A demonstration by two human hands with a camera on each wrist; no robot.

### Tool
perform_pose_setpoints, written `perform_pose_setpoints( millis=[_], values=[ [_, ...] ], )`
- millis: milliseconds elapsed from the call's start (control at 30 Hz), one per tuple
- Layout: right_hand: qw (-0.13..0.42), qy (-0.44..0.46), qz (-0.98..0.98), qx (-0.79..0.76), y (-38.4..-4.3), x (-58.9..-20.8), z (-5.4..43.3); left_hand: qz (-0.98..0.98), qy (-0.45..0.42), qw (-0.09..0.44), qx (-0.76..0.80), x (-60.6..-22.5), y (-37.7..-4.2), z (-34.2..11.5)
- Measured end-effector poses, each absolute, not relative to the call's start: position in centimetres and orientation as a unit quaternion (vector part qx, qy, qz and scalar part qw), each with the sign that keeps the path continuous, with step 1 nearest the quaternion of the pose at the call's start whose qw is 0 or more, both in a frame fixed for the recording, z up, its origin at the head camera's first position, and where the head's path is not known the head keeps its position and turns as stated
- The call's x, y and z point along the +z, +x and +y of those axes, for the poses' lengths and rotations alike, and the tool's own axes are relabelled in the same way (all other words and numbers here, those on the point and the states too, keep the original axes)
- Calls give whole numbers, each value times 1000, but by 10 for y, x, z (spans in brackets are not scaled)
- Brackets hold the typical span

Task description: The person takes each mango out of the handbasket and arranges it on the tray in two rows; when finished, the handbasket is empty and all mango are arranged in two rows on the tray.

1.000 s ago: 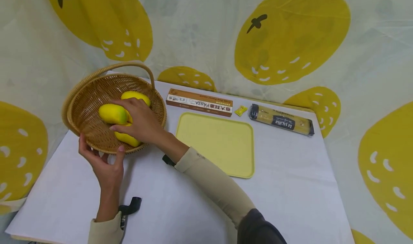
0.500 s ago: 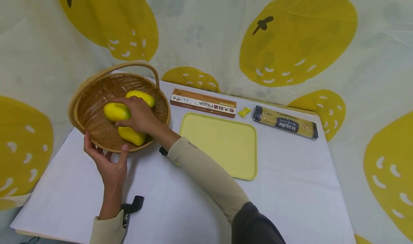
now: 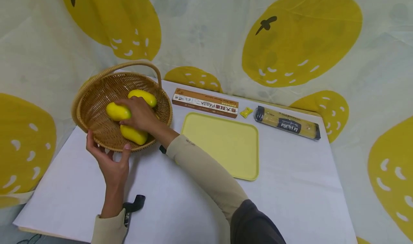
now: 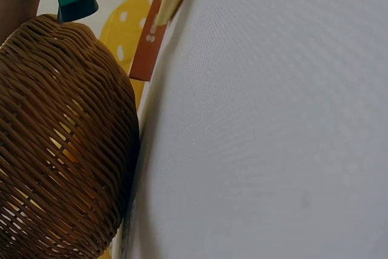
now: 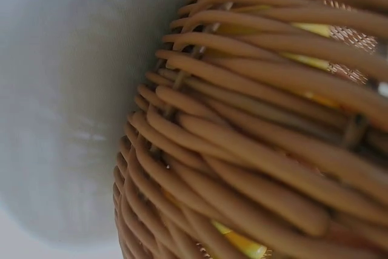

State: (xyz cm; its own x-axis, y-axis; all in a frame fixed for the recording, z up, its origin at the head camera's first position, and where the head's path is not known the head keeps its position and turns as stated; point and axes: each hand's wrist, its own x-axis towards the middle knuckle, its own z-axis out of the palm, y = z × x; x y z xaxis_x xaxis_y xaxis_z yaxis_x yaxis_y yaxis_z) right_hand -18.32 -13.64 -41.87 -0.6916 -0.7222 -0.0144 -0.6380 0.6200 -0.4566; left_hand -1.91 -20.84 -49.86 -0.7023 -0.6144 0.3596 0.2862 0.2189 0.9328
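Right hand [image 3: 140, 115]: fingers and thumb curled partway round the greenish end of a smooth yellow mango-shaped fruit [image 3: 115, 111], the rest of which stuck out left of the fingertips, inside a round brown wicker basket [image 3: 91, 111] with an arched handle. Whether this held fruit touched the basket floor could not be told. A second yellow fruit [image 3: 134, 135] lay just on the near side of the right hand, a third yellow fruit [image 3: 146, 97] just beyond it.

Left hand [image 3: 111, 165]: gripped the near rim, thumb spread from the fingers, some fingertips hidden by the wickerwork. The basket's mouth leaned toward the person. A shallow pale-yellow tray [image 3: 222, 147] sat right of the right hand, partly beneath the beige-sleeved right forearm [image 3: 206, 176].

Risks (judgement): hold was at one end only, so the smooth skin could slip or the free end swing into the basket wall. Slack in the left hand could let the leaning basket rock and set both loose fruits rolling. Space round the right hand was crowded; its knuckles could nudge either neighbour. A low forearm could drag the tray.
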Motion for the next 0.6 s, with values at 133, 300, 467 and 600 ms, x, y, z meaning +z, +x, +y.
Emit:
perform_pose_setpoints(
  millis=[133,300,467,600],
  values=[
    [96,-383,888,-236,-183,-416,-131,-695,120,367,-607,-499,-19,-208],
    [90,-383,874,-286,-178,-409,-121,-699,125,368,-600,-499,-19,-208],
    [72,-382,861,-328,-169,-402,-107,-702,124,364,-599,-499,-18,-209],
    [60,-377,849,-365,-161,-396,-92,-705,125,362,-597,-499,-18,-209]
  ],
)
